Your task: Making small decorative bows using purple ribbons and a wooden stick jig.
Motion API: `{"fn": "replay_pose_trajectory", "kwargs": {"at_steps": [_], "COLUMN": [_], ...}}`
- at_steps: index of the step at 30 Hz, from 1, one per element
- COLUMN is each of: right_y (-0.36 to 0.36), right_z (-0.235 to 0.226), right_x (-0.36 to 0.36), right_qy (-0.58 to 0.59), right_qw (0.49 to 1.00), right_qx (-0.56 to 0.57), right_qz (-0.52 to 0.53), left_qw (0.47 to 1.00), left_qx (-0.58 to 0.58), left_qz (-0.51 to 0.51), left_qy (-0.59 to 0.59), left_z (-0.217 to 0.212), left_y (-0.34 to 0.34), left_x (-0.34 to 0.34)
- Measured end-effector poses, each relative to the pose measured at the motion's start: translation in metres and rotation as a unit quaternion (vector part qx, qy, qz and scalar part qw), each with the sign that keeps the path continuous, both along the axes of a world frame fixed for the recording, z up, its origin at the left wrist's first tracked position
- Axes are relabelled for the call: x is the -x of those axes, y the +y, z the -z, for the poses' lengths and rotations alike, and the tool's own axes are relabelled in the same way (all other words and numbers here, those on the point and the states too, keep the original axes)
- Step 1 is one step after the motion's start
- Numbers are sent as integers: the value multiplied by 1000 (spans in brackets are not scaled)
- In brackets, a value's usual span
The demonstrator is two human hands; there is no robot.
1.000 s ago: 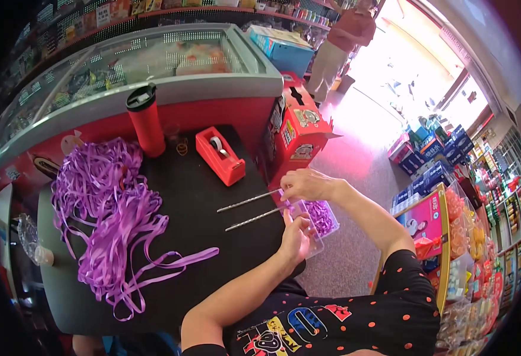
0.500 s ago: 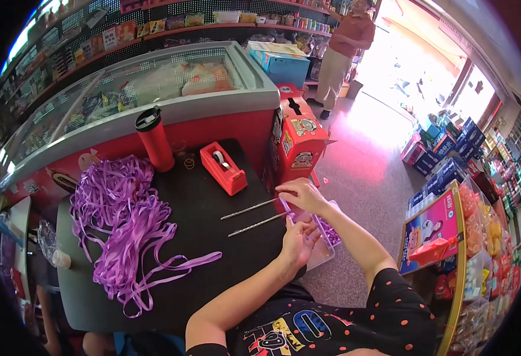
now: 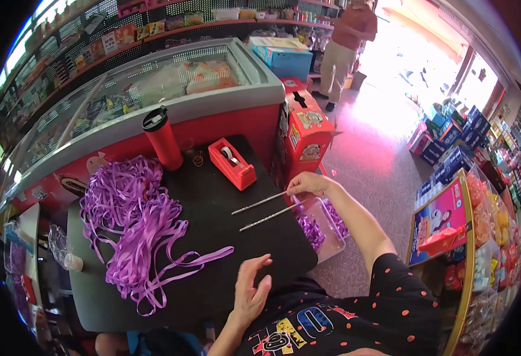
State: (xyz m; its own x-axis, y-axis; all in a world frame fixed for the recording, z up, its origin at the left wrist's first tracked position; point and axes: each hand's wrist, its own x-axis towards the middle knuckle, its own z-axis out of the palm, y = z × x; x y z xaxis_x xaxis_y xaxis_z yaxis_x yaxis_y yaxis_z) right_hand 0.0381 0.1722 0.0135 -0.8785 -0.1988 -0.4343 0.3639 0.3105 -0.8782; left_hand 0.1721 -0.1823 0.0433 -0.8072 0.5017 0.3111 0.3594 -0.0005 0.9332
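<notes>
Two thin twisted metal rods [image 3: 269, 221] extend side by side over the right part of the black table. Around the right end of the farther rod, the fingers of my right hand [image 3: 309, 185] are closed. My left hand [image 3: 252, 292] is raised above the table's front edge, empty, its fingers apart. Left of it lies a big tangled heap of purple ribbon [image 3: 130, 207], with one loop [image 3: 213, 255] trailing toward the rods. Just beyond the table's right edge, a clear plastic bin [image 3: 331, 240] holds shiny purple ribbon pieces [image 3: 311, 231].
A red tape dispenser [image 3: 232, 164] and a red tumbler [image 3: 162, 142] stand at the table's back, rubber bands [image 3: 198, 158] between them. Behind is a glass-topped freezer [image 3: 213, 101]. A red carton [image 3: 308, 130] stands beyond the right corner. A person [image 3: 346, 47] stands near the doorway.
My left hand has left the rods and drawn back toward me, opening. My right hand stays at the rods' right end, now gripping the farther one. The whole view has shifted slightly.
</notes>
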Motion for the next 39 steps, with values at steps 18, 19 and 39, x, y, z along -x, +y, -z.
{"fn": "replay_pose_trajectory", "kwargs": {"at_steps": [18,19,39], "right_y": [69,56,-34], "right_z": [168,197,121], "right_x": [-198,-232,-165], "right_qy": [-15,-94,194], "right_qw": [804,818,806], "right_qx": [300,301,37], "right_qz": [513,480,559], "left_qw": [996,997,906], "left_qx": [6,10,193], "left_qz": [-71,-66,-371], "left_qy": [-57,-46,61], "left_z": [29,30,-19], "left_y": [5,5,-99], "left_x": [10,11,57]}}
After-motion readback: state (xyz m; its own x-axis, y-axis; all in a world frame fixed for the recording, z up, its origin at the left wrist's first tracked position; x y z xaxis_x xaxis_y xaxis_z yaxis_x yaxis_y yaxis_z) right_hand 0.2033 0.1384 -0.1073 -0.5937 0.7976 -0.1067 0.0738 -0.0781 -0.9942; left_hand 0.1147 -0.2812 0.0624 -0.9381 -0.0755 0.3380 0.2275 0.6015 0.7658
